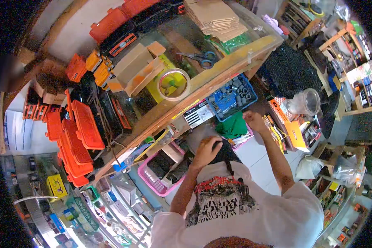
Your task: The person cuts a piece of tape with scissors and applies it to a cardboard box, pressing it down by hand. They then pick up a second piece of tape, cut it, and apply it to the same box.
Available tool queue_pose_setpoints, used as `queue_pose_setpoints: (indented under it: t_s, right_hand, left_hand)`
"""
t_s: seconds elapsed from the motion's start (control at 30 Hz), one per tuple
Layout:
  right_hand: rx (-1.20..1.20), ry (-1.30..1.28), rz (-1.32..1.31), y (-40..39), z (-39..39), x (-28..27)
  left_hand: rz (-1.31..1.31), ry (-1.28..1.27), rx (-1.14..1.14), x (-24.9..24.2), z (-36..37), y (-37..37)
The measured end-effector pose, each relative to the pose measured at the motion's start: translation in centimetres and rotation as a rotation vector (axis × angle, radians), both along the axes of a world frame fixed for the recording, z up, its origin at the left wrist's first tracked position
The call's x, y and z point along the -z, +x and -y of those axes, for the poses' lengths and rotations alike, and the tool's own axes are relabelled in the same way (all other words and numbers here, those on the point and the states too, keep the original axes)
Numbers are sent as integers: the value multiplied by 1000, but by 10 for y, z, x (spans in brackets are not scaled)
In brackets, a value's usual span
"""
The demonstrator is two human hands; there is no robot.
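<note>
My left hand (207, 151) is in front of my waist, its fingers curled over. No object shows in it, though the inside of the curl is hidden. Farther out on the right, my right hand (255, 121) is raised with bent fingers, and I cannot make out anything in them. Just left of it lies a bunched green bag or cloth (233, 126) on a pink container. Behind that, a blue basket (220, 118) holds grey pipe fittings and blue-and-white items. A pink basket (163, 192) with dark items stands to the left of my left forearm.
A wooden-framed glass counter (177, 112) carries a tape roll (160, 84), scissors (206, 62), an open cardboard box (132, 68) and stacked cardboard (215, 20). Orange toolboxes (85, 120) stand left. Boxed goods (295, 130) and a clear plastic tub (308, 102) are right.
</note>
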State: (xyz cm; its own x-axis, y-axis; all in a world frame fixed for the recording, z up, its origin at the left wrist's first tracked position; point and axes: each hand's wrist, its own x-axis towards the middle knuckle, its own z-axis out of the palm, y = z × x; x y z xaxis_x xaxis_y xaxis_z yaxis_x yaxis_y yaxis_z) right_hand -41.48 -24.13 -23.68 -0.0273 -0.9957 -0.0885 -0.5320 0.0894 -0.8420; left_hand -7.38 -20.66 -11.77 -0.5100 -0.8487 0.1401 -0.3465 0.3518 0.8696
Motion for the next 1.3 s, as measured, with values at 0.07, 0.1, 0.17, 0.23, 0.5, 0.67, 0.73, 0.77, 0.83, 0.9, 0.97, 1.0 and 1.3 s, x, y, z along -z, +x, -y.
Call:
queue_pose_setpoints:
  t_s: [0.07,0.1,0.17,0.23,0.5,0.67,0.73,0.77,0.83,0.9,0.97,1.0,1.3]
  right_hand:
    - [-63,-38,-194,-4,38,4]
    - [-117,-104,-324,-9,60,20]
    - [-161,-105,-473,-15,98,32]
    - [-138,26,-504,-2,124,39]
    - [-232,85,-934,33,178,82]
    - [-51,17,-919,31,209,166]
    - [-91,-2,-943,34,209,148]
    - [-110,-43,-932,33,206,139]
    - [-155,-39,-901,31,210,131]
    - [-258,-74,-912,21,223,149]
    - [-313,-66,-896,21,222,145]
    - [-328,-77,-894,22,218,138]
    - [-366,-179,-768,30,200,84]
  left_hand:
    - [51,78,35,22,-15,-5]
    - [63,82,57,22,-19,-7]
    - [118,52,71,23,-27,-13]
    - [152,47,48,31,-38,-19]
    - [92,358,-302,113,-152,-14]
    - [-164,530,-416,160,-248,-2]
    - [-211,589,-486,161,-266,0]
    - [-134,587,-510,161,-275,0]
    - [-39,481,-518,127,-275,-5]
    - [-21,557,-550,127,-281,-6]
    - [-198,636,-565,159,-305,-3]
    - [-167,609,-567,177,-315,-4]
    - [-97,465,-422,167,-297,-5]
